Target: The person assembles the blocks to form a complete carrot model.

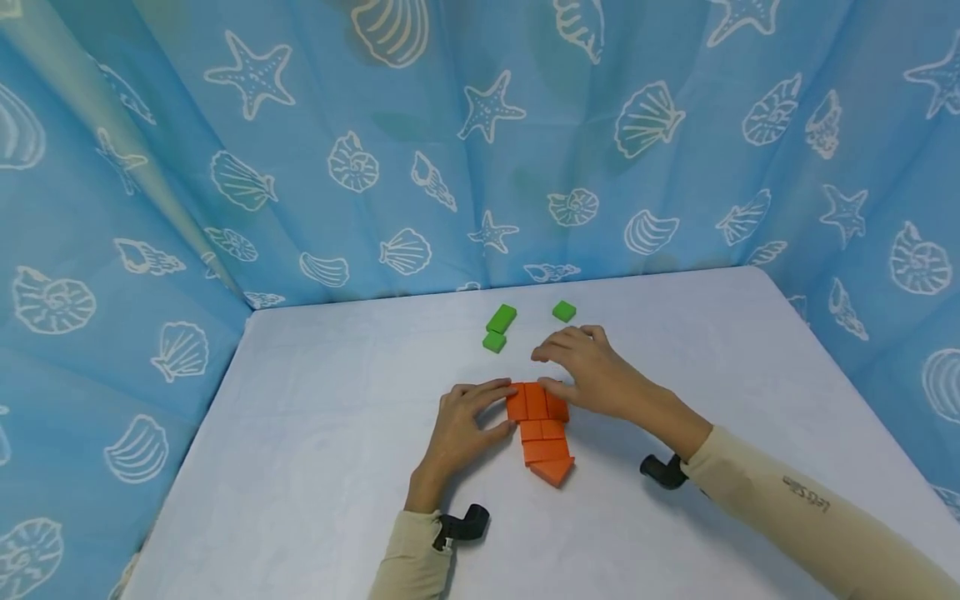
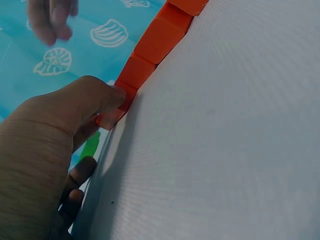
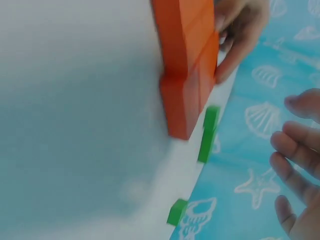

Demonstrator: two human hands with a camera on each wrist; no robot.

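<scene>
Orange blocks [image 1: 536, 402] lie together on the white table, with three side by side at the far end and narrower rows coming nearer. A wedge-like orange block [image 1: 553, 471] sits at the near end. My left hand [image 1: 459, 429] pinches the left block [image 1: 517, 407] of the far row between thumb and fingers; its thumb presses the near side in the left wrist view. Over the right end of that row hovers my right hand [image 1: 596, 375], fingers spread and loosely bent, holding nothing. In the right wrist view the right hand [image 3: 302, 165] is apart from the blocks.
Beyond the orange blocks lie a longer green block [image 1: 502, 318], a small green block [image 1: 494, 342] touching it, and another green block [image 1: 564, 311] to the right. A blue shell-patterned curtain [image 1: 450, 208] hangs along the table's far edge and sides.
</scene>
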